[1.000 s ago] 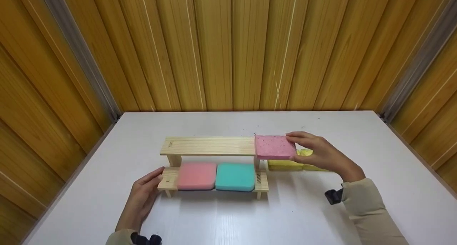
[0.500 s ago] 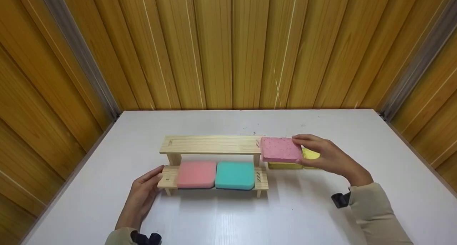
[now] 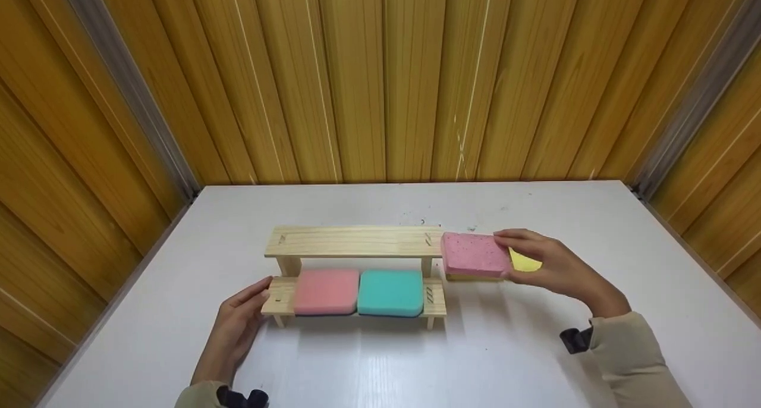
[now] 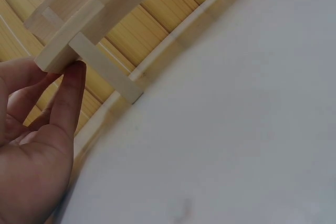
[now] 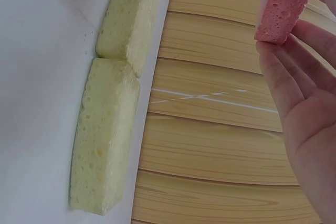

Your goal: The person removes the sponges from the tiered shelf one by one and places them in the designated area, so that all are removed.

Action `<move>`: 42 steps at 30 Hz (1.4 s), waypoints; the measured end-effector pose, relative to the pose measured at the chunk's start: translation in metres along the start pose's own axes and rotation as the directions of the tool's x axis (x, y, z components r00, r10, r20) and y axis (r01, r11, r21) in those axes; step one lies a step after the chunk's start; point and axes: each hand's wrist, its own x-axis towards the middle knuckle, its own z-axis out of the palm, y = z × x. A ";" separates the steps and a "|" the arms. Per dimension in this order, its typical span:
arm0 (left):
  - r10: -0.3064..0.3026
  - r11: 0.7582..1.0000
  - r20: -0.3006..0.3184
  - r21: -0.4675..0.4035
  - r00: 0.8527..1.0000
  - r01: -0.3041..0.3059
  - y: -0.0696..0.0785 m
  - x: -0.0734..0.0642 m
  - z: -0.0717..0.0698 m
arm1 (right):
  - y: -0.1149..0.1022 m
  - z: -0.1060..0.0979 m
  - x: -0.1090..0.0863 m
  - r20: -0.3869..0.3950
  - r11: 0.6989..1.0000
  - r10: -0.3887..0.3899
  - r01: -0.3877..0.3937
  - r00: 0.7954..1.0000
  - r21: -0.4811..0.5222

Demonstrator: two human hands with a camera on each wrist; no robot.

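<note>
My right hand [image 3: 553, 268] grips a speckled pink sponge [image 3: 475, 254] by its right end, between thumb and fingers. In the right wrist view the pink sponge [image 5: 283, 11] is held above the table, over the level of two yellow sponges [image 5: 105, 135] lying end to end. My left hand [image 3: 238, 325] pinches the left end of the lower step of a two-tier wooden rack [image 3: 357, 241]. The left wrist view shows the thumb and fingers at that step's end [image 4: 58, 56]. On the lower step sit a salmon-pink sponge [image 3: 327, 291] and a turquoise sponge [image 3: 390, 292], side by side.
The rack stands on a white table [image 3: 380, 366]. A wood-patterned panel wall [image 3: 357, 81] rises behind the table's back edge. Small dark crumbs [image 3: 472, 228] lie on the table behind the rack. Black wrist cameras [image 3: 575, 340] are strapped at both sleeves.
The pink sponge in my right hand has moved right and slightly toward me, off the right end of the upper shelf, over the yellow sponges. My left hand stays at the rack.
</note>
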 end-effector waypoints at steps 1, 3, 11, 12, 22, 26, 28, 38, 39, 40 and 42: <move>0.000 1.000 0.001 0.000 1.000 0.000 0.000 0.000 0.000 | 0.000 0.000 -0.002 0.000 1.000 0.002 -0.002 1.000 0.007; -0.001 1.000 0.001 -0.006 1.000 0.001 0.000 0.000 0.000 | 0.001 0.000 -0.004 -0.009 1.000 -0.003 0.003 1.000 0.026; 0.001 1.000 0.001 0.030 1.000 -0.001 0.000 -0.001 0.000 | 0.007 0.002 -0.012 -0.037 0.998 -0.038 0.040 0.999 0.042; 0.001 0.999 0.002 0.036 1.000 -0.001 0.001 -0.001 0.000 | 0.007 0.003 -0.013 -0.038 0.998 -0.037 0.038 0.999 0.045; -0.004 0.998 -0.003 0.055 1.000 0.004 0.002 0.001 0.000 | 0.015 0.010 -0.023 -0.024 0.998 -0.016 0.018 1.000 0.061; -0.005 0.999 -0.004 0.052 1.000 0.005 0.002 0.001 0.000 | 0.016 0.012 -0.026 -0.005 0.995 0.011 -0.010 1.000 0.098; -0.004 0.999 -0.007 0.045 1.000 0.005 0.002 0.001 0.000 | 0.017 0.013 -0.028 0.009 0.995 0.027 -0.028 1.000 0.091; -0.004 1.000 -0.001 0.024 1.000 0.004 0.002 0.000 0.000 | 0.019 0.022 -0.034 0.031 0.997 0.064 -0.065 0.997 0.030; -0.004 1.000 0.002 0.025 1.000 0.004 0.002 -0.001 0.000 | 0.020 0.023 -0.035 0.028 0.998 0.061 -0.061 0.998 0.032; -0.004 1.000 0.004 0.024 1.000 0.003 0.002 -0.001 0.000 | 0.020 0.024 -0.035 0.024 0.998 0.058 -0.059 0.998 0.034; -0.004 1.000 0.005 0.024 1.000 0.004 0.002 -0.001 0.000 | 0.020 0.025 -0.036 0.026 0.997 0.056 -0.058 0.998 0.045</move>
